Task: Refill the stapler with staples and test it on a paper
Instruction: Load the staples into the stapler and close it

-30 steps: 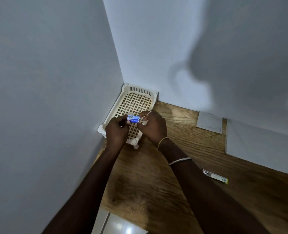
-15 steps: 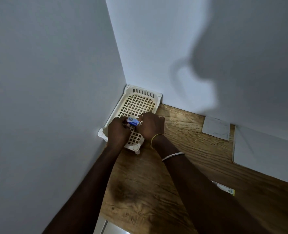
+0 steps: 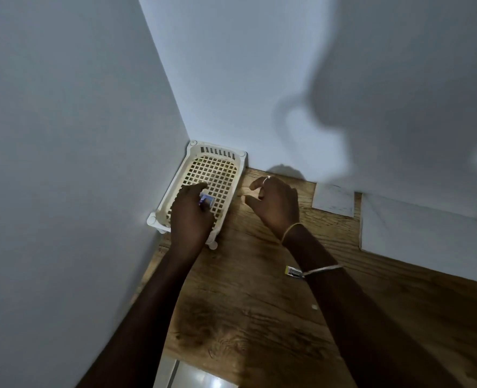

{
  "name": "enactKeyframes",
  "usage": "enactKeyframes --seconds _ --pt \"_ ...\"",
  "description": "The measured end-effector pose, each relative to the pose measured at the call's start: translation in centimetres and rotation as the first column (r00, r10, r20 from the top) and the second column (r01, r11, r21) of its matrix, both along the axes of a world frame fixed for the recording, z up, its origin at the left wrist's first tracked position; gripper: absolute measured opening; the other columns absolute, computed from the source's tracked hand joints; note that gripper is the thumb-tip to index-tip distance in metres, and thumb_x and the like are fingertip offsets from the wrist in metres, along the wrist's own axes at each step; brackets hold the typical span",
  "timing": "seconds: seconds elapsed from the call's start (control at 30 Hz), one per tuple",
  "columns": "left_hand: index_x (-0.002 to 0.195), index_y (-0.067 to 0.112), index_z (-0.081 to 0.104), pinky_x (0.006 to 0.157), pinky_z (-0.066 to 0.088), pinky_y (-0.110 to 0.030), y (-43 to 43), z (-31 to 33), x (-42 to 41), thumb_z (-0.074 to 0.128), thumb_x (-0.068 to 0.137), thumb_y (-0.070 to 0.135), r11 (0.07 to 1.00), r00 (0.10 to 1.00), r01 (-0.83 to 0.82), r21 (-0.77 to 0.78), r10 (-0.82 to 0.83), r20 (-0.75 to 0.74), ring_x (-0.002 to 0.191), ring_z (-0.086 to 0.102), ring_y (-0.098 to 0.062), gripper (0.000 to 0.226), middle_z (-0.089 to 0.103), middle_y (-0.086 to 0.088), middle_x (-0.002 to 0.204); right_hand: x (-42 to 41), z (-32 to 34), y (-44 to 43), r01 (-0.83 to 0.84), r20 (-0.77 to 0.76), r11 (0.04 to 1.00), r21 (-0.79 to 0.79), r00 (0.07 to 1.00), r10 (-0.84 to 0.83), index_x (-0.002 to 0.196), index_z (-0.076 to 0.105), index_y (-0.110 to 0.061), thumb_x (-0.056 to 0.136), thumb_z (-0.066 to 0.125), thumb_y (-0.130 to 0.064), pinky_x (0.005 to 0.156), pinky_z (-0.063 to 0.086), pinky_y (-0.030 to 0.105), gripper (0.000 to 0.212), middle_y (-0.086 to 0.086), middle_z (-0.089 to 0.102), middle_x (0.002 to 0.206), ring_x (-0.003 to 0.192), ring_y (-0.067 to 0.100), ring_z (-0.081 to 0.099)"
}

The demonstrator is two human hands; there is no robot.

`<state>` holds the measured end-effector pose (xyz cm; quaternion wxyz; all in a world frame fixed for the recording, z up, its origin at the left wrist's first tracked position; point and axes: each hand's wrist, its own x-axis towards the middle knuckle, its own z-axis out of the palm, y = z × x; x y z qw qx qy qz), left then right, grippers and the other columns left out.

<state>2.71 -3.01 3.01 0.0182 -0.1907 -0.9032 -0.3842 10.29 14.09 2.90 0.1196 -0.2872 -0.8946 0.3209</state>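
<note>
Staples' small blue box (image 3: 207,202) sat gripped in the left hand (image 3: 191,217) over a cream lattice plastic basket (image 3: 215,163) in the white-walled corner; the right hand (image 3: 273,204) hovered loosely curled, holding nothing, above the wood-grain tabletop (image 3: 254,303).

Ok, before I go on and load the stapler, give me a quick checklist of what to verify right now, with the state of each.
1. Staple box in hand: ok. The left hand holds the small blue box over the white basket.
2. Other hand free: ok. The right hand is open and empty above the wooden table.
3. Box open, staples out: cannot tell; fingers cover most of it.
4. Stapler within reach: cannot tell. A small yellow-ended item lies by the right forearm, partly hidden.
5. Test paper ready: ok. White sheets lie at the wall on the right.
</note>
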Motion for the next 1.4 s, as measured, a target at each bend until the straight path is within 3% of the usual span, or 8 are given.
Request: enactKeyframes --seconds 0.17,0.43,0.7,0.8,0.93,1.17,1.33,1.4 --pt "0.126 0.014 0.067 0.089 0.055 -0.034 2.7 -0.5 5.0 0.063 0.088 -0.002 0.983 0.983 0.181 0.042 -0.181 0.000 0.102 0.068 -0.021 0.042 0.069 -0.005 0.121 8.0 0.3 3.7 0.112 0.022 0.993 -0.033 0.994 -0.111 0.088 0.070 -0.030 0.076 0.079 -0.037 0.087 0.050 0.045 0.017 -0.013 0.057 0.068 0.077 0.012 0.062" --pt "0.126 0.013 0.069 0.086 0.051 -0.026 4.7 -4.6 13.3 0.065 0.085 -0.006 0.886 0.883 0.462 -0.021 -0.458 0.105 0.103 0.067 -0.019 0.045 0.067 -0.003 0.121 20.7 -1.6 3.9 0.166 0.158 0.986 -0.002 0.974 -0.164 0.089 0.075 -0.030 0.078 0.079 -0.027 0.075 0.049 0.031 0.011 -0.011 0.066 0.077 0.078 0.012 0.064" --pt "0.127 0.012 0.067 0.081 0.047 -0.020 3.9 -7.3 17.4 0.064 0.088 -0.001 0.830 0.837 0.543 -0.124 -0.524 0.159 0.099 0.063 -0.013 0.042 0.062 0.001 0.116 25.6 -5.4 -0.8 0.028 0.259 0.995 0.095 0.964 -0.052 0.094 0.077 -0.028 0.084 0.072 -0.038 0.082 0.048 0.035 0.014 -0.005 0.073 0.089 0.087 0.019 0.069" --pt "0.126 0.015 0.068 0.076 0.041 -0.012 3.5 -7.6 18.0 0.064 0.086 -0.001 0.819 0.829 0.556 -0.141 -0.534 0.168 0.093 0.060 -0.009 0.043 0.059 0.006 0.110 25.5 -6.1 -0.8 -0.022 0.269 0.993 0.120 0.963 -0.011 0.100 0.079 -0.028 0.084 0.072 -0.043 0.077 0.052 0.034 0.023 -0.003 0.074 0.091 0.088 0.020 0.069" --pt "0.122 0.020 0.068 0.069 0.037 -0.002 3.2 -7.6 18.4 0.062 0.086 -0.002 0.833 0.840 0.537 -0.131 -0.514 0.174 0.085 0.051 0.002 0.043 0.052 0.015 0.103 25.5 -6.5 -1.1 -0.082 0.250 0.986 0.142 0.967 0.045 0.094 0.081 -0.027 0.083 0.076 -0.036 0.068 0.052 0.034 0.015 0.000 0.070 0.084 0.081 0.025 0.069" --pt "0.122 0.016 0.070 0.072 0.037 -0.003 2.1 -7.4 18.7 0.060 0.081 -0.007 0.842 0.843 0.531 -0.100 -0.513 0.160 0.088 0.058 -0.006 0.048 0.060 0.006 0.106 25.4 -7.2 -1.3 -0.058 0.213 0.992 0.114 0.977 0.032 0.096 0.081 -0.027 0.084 0.077 -0.030 0.067 0.049 0.031 0.013 -0.002 0.070 0.089 0.083 0.024 0.067" --pt "0.121 0.011 0.071 0.080 0.047 -0.017 2.0 -7.4 19.2 0.062 0.084 -0.007 0.831 0.827 0.554 -0.057 -0.541 0.154 0.094 0.064 -0.012 0.042 0.066 -0.001 0.110 25.1 -7.5 -1.5 -0.088 0.226 0.990 0.106 0.972 0.062 0.099 0.075 -0.024 0.090 0.069 -0.030 0.071 0.049 0.033 0.012 -0.003 0.068 0.101 0.092 0.023 0.066" --pt "0.120 0.011 0.073 0.083 0.052 -0.021 2.1 -7.1 19.3 0.065 0.086 -0.005 0.821 0.810 0.571 -0.007 -0.561 0.169 0.096 0.067 -0.012 0.039 0.069 -0.001 0.111 24.9 -7.4 -1.6 -0.040 0.160 0.998 0.039 0.986 0.034 0.100 0.074 -0.023 0.091 0.068 -0.029 0.073 0.051 0.034 0.013 -0.002 0.068 0.103 0.093 0.021 0.066"
